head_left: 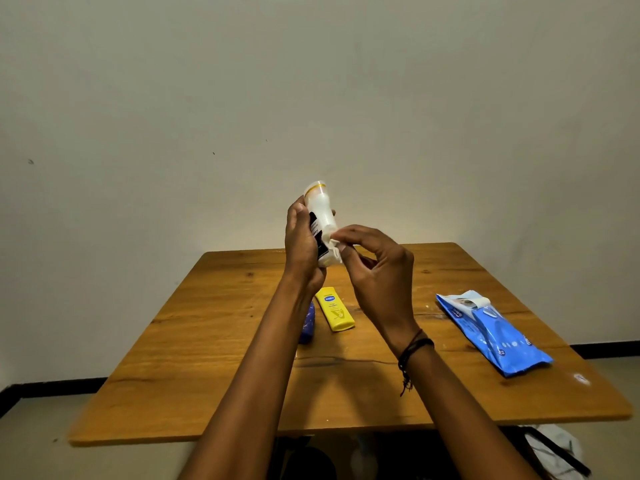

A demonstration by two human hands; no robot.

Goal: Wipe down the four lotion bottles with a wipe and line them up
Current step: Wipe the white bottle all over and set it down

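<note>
Bench (221,358): wood top, wide bare area on L side and along near edge; far edge close to wall. Blue wipes pack (491,332) lies on R side, long axis running diagonal far-left to near-right, flap peeled up at far end, well apart from the bottles. Yellow bottle (335,309) lies flat near bench centre, long axis roughly front-to-back, cap end nearer. Just L of it a blue bottle (308,323), mostly hidden behind L forearm; can't tell if the two touch. Fourth bottle not seen, maybe hidden by arms. White bottle (320,216) is held up off bench, above and beyond the lying pair, long axis near upright w/ slight tilt, yellow-ringed end on top. L hand (301,244) closed round its L side and lower body. R hand (377,271) pinches a small white wipe (334,252) betw thumb and fingertips, pressed to bottle's lower R side. Judgement: wiping of this bottle underway; stroke likely runs along the long axis, R hand doing the work. Room to set down: bare strip R of yellow bottle, before the pack.
</note>
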